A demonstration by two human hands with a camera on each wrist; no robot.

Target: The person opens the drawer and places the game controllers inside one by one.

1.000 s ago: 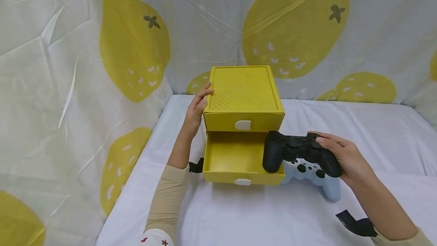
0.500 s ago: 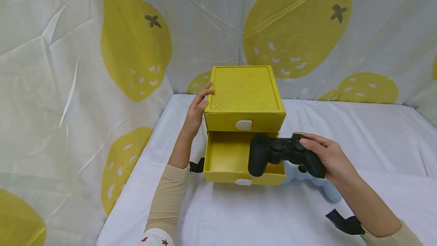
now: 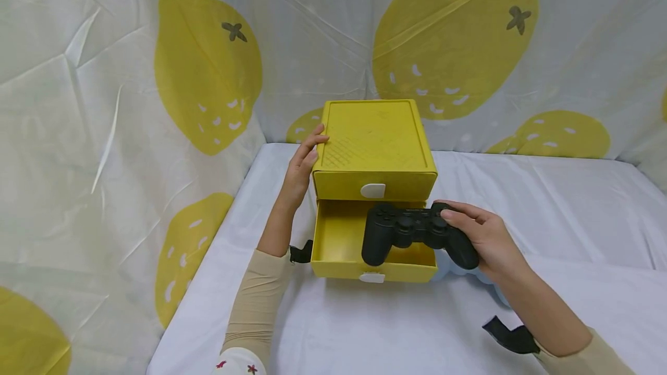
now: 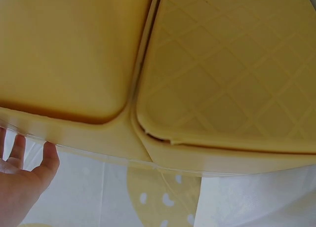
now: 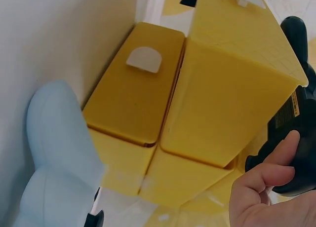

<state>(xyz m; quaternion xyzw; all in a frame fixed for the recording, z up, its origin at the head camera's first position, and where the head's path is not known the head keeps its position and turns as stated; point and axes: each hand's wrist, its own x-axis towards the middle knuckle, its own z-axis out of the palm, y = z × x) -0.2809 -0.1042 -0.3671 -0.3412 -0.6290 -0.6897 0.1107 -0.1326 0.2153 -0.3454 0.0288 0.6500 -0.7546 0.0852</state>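
Observation:
A yellow drawer box with white tab handles stands on the white-covered surface. One drawer is pulled out; the drawer above it sits pushed in. My left hand rests against the box's left side, fingertips at the top edge, also seen in the left wrist view. Over the pulled-out drawer, my right hand grips a black game controller by its right handle, thumb on top. The right wrist view shows the black controller beside the drawer's wall, partly hidden by it.
A light blue game controller lies to the right of the box, mostly covered by the right hand in the head view. Another pushed-in drawer shows in the right wrist view. A lemon-print curtain hangs behind and at left.
My right hand has carried the black controller leftward, from the drawer's right edge to over its interior. More of the blue controller is now covered. The left hand has stayed in place.

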